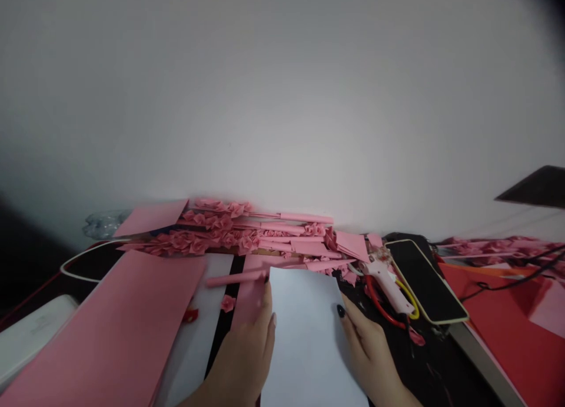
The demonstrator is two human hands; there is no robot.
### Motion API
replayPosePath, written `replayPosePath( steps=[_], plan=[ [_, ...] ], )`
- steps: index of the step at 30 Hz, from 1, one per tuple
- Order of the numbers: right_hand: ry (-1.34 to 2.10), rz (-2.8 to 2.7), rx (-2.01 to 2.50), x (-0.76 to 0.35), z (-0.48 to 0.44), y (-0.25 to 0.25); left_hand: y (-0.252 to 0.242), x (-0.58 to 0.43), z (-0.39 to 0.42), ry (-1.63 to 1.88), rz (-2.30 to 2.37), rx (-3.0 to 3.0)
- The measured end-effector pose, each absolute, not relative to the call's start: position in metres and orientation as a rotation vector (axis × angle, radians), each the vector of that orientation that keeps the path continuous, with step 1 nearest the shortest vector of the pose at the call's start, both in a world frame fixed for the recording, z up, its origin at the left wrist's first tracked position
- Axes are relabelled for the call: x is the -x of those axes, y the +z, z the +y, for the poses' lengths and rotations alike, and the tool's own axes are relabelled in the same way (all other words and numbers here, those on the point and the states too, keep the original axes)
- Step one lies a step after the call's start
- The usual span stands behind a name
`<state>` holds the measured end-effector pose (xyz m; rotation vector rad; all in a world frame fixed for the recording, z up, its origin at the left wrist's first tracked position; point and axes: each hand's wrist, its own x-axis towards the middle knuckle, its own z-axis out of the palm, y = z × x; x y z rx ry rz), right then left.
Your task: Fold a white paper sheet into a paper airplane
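White paper (309,330), either one sheet or a stack, stands in front of me between my two hands. Along its left edge, my left hand (247,354) grips it with the fingers together. My right hand (373,348) is closed on the opposite edge, its thumb against the front and the other fingers partly hidden. Just left of the paper's top lies a rolled pink paper tube (233,278), with a small pink paper flower (228,303) below it. Pink sheets (106,330) lie further left, over white sheets (189,354).
Folded pink paper flowers (207,233) with paper stems line the wall. To the right are a glue gun (389,286), red and yellow looped handles and a phone (426,280). Red sheets (498,318) lie at far right. A white box-like object (37,330) sits at left.
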<state>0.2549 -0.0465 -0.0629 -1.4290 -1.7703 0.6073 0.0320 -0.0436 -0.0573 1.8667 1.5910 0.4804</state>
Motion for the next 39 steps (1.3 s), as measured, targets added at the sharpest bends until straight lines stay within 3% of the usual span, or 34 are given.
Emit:
replayPosePath(
  steps=[6, 13, 27, 39],
  plan=[
    [0.467, -1.931, 1.385, -0.258, -0.047, -0.061, -0.057, -0.038, -0.046, -0.025, 1.787, -2.172],
    [0.501, -2.006, 1.381, -0.254, -0.048, -0.057, -0.05, -0.035, -0.051, -0.218, 1.588, -2.28],
    [0.577, -2.338, 1.046, -0.254, -0.053, -0.054, -0.044, -0.032, -0.056, -0.151, 1.632, -2.357],
    [0.539, -2.475, 0.984, -0.249, -0.056, -0.053, -0.063, -0.027, -0.058, 0.511, 1.684, -2.657]
  ],
)
